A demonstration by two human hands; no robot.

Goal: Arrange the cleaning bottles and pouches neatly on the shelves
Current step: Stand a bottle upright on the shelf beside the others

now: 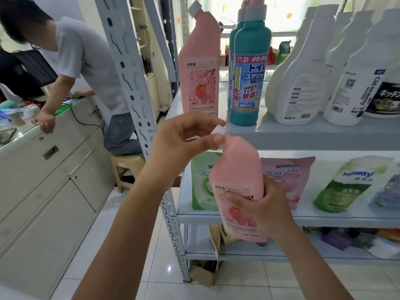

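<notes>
Below upper shelf (pixel 303 132), pink bottle (pixel 238 191) is held mid-air: right hand (pixel 263 204) grips body, left hand (pixel 186 137) pinches white cap (pixel 219 129). Rec.: lift clear of shelf edge, stand upright beside matching pink bottle on shelf (pixel 200 68), label fwd.

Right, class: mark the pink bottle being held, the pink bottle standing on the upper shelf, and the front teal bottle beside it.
held pink bottle (pixel 236 169): head view, bare shoulder above its label.
standing pink bottle (pixel 200 83): head view, its front label.
front teal bottle (pixel 249 87): head view, its front label.
</notes>
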